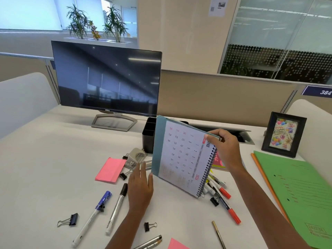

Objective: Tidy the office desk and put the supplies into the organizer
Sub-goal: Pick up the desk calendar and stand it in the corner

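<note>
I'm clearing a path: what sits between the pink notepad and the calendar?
In the head view, a grey hole punch, two black binder clips and the open left hand lie between the pink notepad and the calendar.

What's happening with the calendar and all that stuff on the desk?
A person is tidying the desk. Their right hand holds a spiral calendar tilted up, the open left hand by its lower corner. Markers, binder clips and pink sticky notes lie scattered in front of the black organizer.

Bare forearms (125, 229), left hand (141, 187), right hand (227, 150) (both slender).
</note>
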